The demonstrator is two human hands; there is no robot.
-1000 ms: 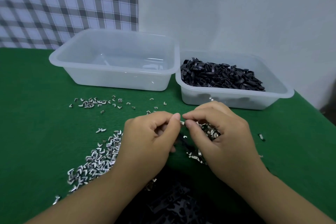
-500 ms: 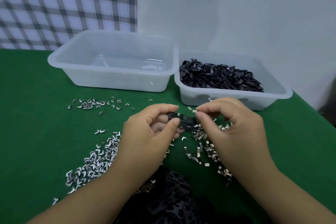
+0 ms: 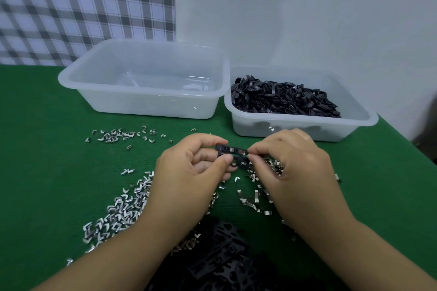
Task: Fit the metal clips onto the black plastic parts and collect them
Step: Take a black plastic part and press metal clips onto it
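Note:
A small black plastic part (image 3: 230, 150) with metal clips showing on it is held just above the green table between both hands. My left hand (image 3: 189, 179) pinches its left end with thumb and forefinger. My right hand (image 3: 290, 163) pinches its right end with its fingertips. Loose metal clips (image 3: 123, 208) lie in a heap at the lower left, and more metal clips (image 3: 253, 201) lie under my right hand. A pile of black plastic parts (image 3: 224, 260) lies at the near edge between my forearms.
Two translucent tubs stand at the back. The left tub (image 3: 146, 106) looks almost empty; the right tub (image 3: 302, 127) holds many black parts (image 3: 283, 99). A thin scatter of clips (image 3: 120, 136) lies in front of the left tub. A checked cloth (image 3: 82, 7) hangs behind.
Both hands rose from the table and drew slightly apart. The black part, hidden between the fingers a second ago, now shows between them with clips on it.

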